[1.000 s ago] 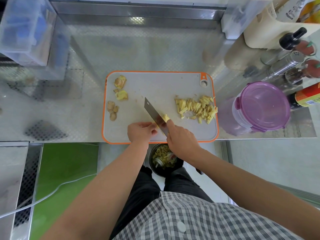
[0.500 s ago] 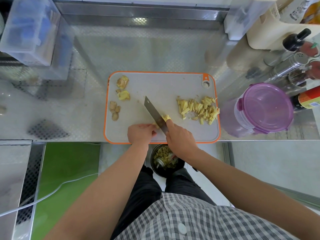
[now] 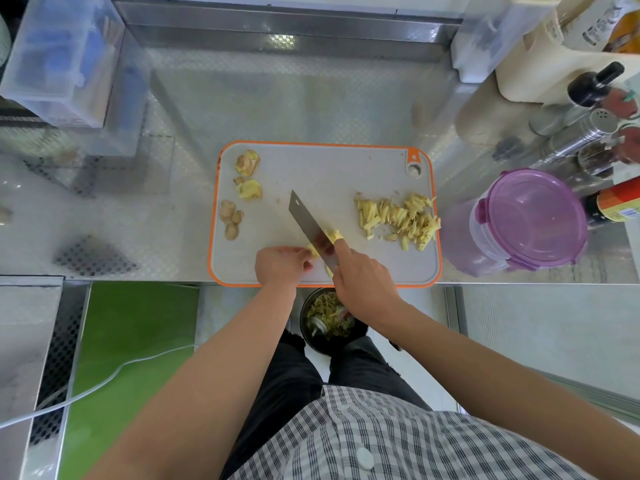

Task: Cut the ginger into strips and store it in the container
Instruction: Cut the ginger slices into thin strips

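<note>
A grey cutting board (image 3: 322, 168) with an orange rim lies on the steel counter. My right hand (image 3: 363, 282) grips a cleaver (image 3: 310, 226), index finger along the blade's spine, edge down on a ginger piece (image 3: 313, 251). My left hand (image 3: 280, 265) pinches that piece at the board's near edge, fingers curled. Fresh-cut bits (image 3: 335, 235) lie right of the blade. A pile of ginger strips (image 3: 401, 218) sits at the board's right. Ginger chunks (image 3: 247, 174) and peel scraps (image 3: 231, 220) lie at its left. The purple-lidded container (image 3: 533, 216) stands closed beside the board.
Bottles and shakers (image 3: 595, 109) crowd the back right. Clear plastic boxes (image 3: 59, 60) stand at the back left. A black bin (image 3: 329, 320) with vegetable scraps sits on the floor below the counter edge, between my legs.
The cleaver and both hands stay at the same spot on the near edge of the board, with small chopping shifts of the blade. The strip pile is unchanged.
</note>
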